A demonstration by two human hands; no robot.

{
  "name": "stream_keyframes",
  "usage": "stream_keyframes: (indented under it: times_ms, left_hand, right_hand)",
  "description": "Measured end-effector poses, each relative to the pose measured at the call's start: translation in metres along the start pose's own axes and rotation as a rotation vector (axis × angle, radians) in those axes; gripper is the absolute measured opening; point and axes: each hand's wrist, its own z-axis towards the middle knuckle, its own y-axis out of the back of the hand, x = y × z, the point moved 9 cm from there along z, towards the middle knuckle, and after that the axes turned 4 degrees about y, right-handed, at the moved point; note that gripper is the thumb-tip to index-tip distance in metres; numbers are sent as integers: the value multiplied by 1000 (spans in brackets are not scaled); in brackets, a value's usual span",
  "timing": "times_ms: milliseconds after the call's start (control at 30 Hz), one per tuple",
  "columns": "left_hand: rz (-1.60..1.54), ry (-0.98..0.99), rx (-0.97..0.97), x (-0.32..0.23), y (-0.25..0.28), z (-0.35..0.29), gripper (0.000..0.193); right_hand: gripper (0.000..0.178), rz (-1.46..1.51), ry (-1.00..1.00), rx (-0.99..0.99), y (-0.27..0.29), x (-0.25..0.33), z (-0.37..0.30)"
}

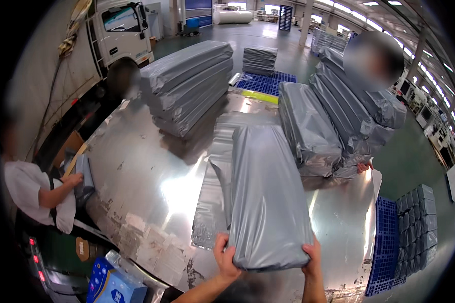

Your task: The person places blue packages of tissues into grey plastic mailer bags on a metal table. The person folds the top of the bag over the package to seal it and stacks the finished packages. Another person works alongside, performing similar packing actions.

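A factory or warehouse hall point(260, 35): parked truck point(129, 43), blue pallets point(385, 232), ceiling lights point(343, 8) in rows

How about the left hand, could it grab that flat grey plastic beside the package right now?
Probably yes. The left hand is close to the flat grey plastic, and nothing visible stands between them. But it grips the grey package, so it might need to let go first.

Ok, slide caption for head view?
Left hand and right hand hold a gray bundle by its near end, stacked bundles beyond on the metal table.
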Motion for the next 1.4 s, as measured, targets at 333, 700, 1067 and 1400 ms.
stream_keyframes:
  times_ms: [333, 700, 1067, 1400]
  left_hand:
    - [-202, -6, 434, -42, -162, 123, 38]
    - [1108, -77, -379, -38, 407, 8, 35]
    - [1587, 306, -840, -138, 542, -186, 42]
    - [973, -930, -500, -249, 249, -135, 27]
  right_hand:
    - [27, -192, 399, -231, 125, 189, 212]
    - [19, -1169, 130, 534, 81, -210, 59]
    - [46, -774, -202, 1450, -175, -334, -266]
    - [66, -725, -48, 957, -214, -260, -190]
